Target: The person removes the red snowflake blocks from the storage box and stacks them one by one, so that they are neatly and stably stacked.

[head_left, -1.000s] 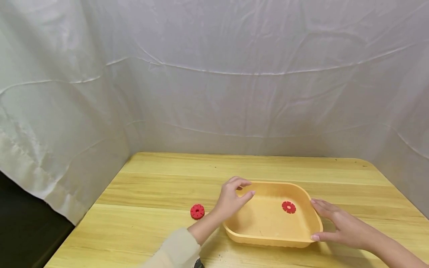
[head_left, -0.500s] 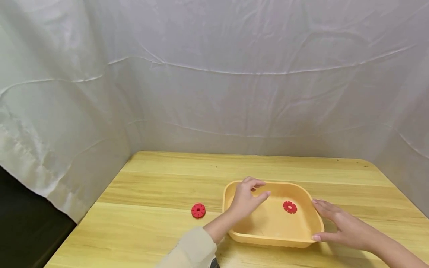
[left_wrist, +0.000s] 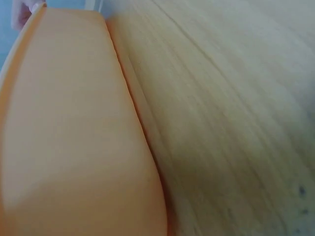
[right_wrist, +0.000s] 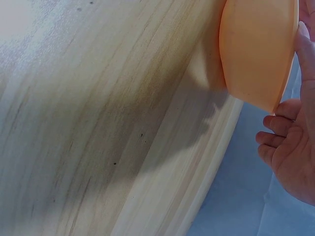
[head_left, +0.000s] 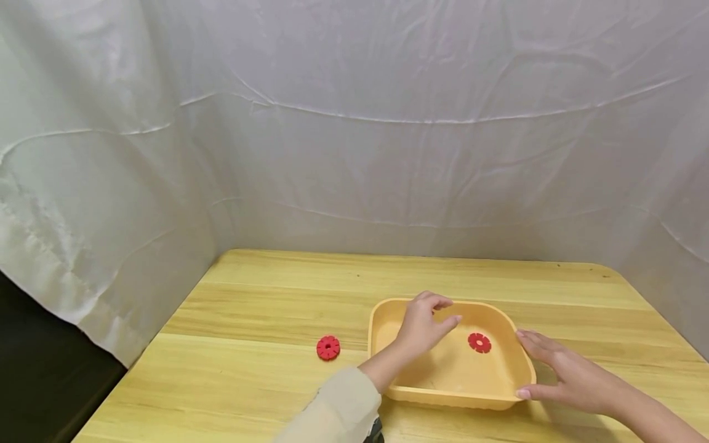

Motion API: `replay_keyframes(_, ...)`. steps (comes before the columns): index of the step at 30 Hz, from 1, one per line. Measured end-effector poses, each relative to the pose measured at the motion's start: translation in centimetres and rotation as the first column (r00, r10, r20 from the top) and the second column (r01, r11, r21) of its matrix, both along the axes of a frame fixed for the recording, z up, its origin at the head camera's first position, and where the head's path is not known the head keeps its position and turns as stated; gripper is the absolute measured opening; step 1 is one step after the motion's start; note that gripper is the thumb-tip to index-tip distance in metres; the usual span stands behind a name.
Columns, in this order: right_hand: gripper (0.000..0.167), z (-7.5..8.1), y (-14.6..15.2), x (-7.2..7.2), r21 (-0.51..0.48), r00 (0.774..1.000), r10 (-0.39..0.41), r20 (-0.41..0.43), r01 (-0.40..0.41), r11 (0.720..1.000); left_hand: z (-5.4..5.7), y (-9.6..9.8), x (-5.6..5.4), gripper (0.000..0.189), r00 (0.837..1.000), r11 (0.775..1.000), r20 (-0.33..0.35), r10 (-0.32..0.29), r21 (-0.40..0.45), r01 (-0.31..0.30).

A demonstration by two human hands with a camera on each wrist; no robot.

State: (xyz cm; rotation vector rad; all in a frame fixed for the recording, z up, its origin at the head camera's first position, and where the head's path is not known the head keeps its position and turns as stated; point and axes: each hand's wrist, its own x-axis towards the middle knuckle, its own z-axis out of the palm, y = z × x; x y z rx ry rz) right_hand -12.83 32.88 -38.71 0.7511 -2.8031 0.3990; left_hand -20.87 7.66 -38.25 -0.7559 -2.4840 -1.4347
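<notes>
In the head view my left hand [head_left: 421, 329] hangs over a shallow orange-yellow plastic tray [head_left: 451, 394], thumb and fingers apart in a loose curve. I see nothing held in it. My right hand [head_left: 570, 372] rests at the tray's right end, its fingertips on the side rim and its thumb at the near corner. Inside the tray lies a flat red notched disc [head_left: 479, 343], toward the right. Another red notched disc [head_left: 328, 348], looking thicker, sits on the table left of the tray. The right wrist view shows fingers [right_wrist: 280, 125] and thumb against the tray wall [right_wrist: 258, 54].
The tray stands on a wooden table [head_left: 249, 307] with rounded far corners. Pale cloth [head_left: 388, 172] hangs behind the table and along both sides. The tray's outer wall [left_wrist: 74, 123] fills the left part of the left wrist view.
My left hand has moved right, from the tray's left rim to over its middle, slowing lately. My right hand, the tray and both discs stay about where they were.
</notes>
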Motion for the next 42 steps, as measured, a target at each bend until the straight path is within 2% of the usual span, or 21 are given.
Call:
replay_keyframes(12, 0.087, 0.4, -0.1, -0.1, 0.048, 1.0, -0.019, 0.013, 0.018, 0.999, -0.9, 1.9, -0.4, 0.028, 0.999, 0.997, 0.039, -0.006, -0.071, 0.009)
replay_keyframes(19, 0.087, 0.5, -0.1, -0.1, 0.052, 1.0, -0.02, 0.015, 0.019, 0.998, -0.7, 3.4, 0.0, 0.026, 0.996, 0.996, 0.085, -0.001, -0.088, 0.009)
replay_keyframes(25, 0.086, 0.3, 0.0, -0.1, 0.04, 1.0, -0.016, 0.01, 0.015, 0.999, -0.6, 4.6, 0.4, 0.027, 0.996, 0.993, 0.087, 0.029, -0.121, -0.018)
replay_keyframes(28, 0.086, 0.1, 0.1, -0.1, 0.019, 1.0, -0.006, 0.004, 0.006, 1.0, -0.9, 5.0, 0.4, 0.027, 0.997, 0.979, 0.055, 0.048, -0.202, -0.036)
replay_keyframes(32, 0.087, -0.1, 0.2, -0.1, 0.001, 1.0, 0.001, -0.006, -0.001, 1.0, -1.2, 5.6, 0.4, 0.027, 0.999, 0.947, -0.011, 0.053, -0.318, -0.054)
replay_keyframes(34, 0.087, -0.2, 0.2, 0.0, -0.004, 1.0, 0.004, -0.013, -0.004, 1.0, -1.3, 5.7, 0.4, 0.027, 0.998, 0.932, -0.023, 0.051, -0.357, -0.056)
replay_keyframes(37, 0.087, -0.2, 0.2, -0.1, -0.009, 1.0, 0.015, -0.025, -0.016, 1.0, -1.5, 5.9, 0.3, 0.027, 0.998, 0.921, -0.001, 0.064, -0.385, -0.059)
replay_keyframes(40, 0.087, -0.1, 0.1, -0.1, -0.008, 0.999, 0.024, -0.032, -0.025, 1.0, -1.6, 5.9, 0.3, 0.027, 0.994, 0.913, 0.041, 0.103, -0.401, -0.079)
replay_keyframes(42, 0.088, -0.1, 0.1, -0.2, -0.007, 0.999, 0.027, -0.032, -0.028, 1.0, -1.7, 5.8, 0.2, 0.023, 0.991, 0.897, 0.046, 0.129, -0.432, -0.097)
